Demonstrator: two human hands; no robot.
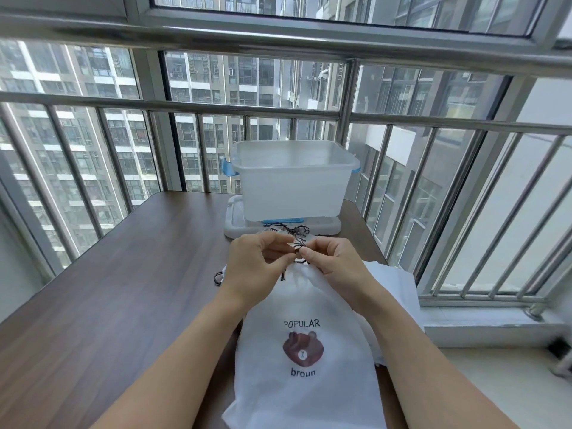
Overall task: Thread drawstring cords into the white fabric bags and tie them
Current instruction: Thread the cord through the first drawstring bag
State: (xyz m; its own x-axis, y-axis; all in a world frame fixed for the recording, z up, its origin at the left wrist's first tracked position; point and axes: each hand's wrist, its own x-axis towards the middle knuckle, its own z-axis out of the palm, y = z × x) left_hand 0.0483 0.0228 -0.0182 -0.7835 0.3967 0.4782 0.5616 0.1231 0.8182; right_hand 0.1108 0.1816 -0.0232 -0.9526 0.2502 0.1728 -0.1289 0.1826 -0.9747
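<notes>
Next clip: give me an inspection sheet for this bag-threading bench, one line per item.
Surface: dark wood-grain table, set against a railed window.
Job's things: white fabric bag with a bear print, its gathered top raised to the hands; dark cord pinched at the bag's mouth; more white bags stacked at right.
Clutter: translucent bin standing on its lid; tangle of spare cords in front of it; one loose cord left of the bag.
Grippers: left hand and right hand, both pinching the cord.
Cables: nothing seen.
Surroundings: metal railing, high-rise blocks outside.
</notes>
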